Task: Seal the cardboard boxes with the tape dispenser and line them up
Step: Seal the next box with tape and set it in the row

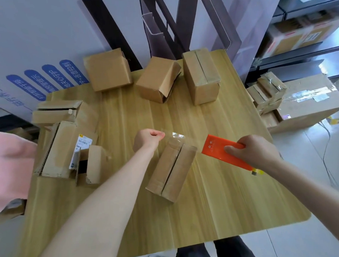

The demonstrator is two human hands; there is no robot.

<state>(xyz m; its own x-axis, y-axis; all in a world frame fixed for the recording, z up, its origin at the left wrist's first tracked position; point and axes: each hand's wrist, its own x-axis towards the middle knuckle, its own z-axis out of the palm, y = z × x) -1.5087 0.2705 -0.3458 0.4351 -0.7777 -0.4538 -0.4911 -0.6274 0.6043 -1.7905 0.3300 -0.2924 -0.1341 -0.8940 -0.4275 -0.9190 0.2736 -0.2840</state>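
Observation:
A small cardboard box [172, 170] lies in the middle of the wooden table [130, 218], its top flaps closed with a dark seam between them. My right hand [252, 151] grips the orange tape dispenser [223, 151] just right of the box's far end. A strip of clear tape [177, 136] stretches from the dispenser across that far end to my left hand [147, 139], which pinches the tape's free end. Three boxes stand at the back: a left one [107, 69], a tilted middle one [158, 78] and a taped right one [201, 76].
Opened, torn boxes [65, 141] lie along the table's left side, one with a white label. Pink cloth [8, 172] sits at the far left edge. More cartons [298, 100] are stacked on the floor right of the table, with shelving behind them.

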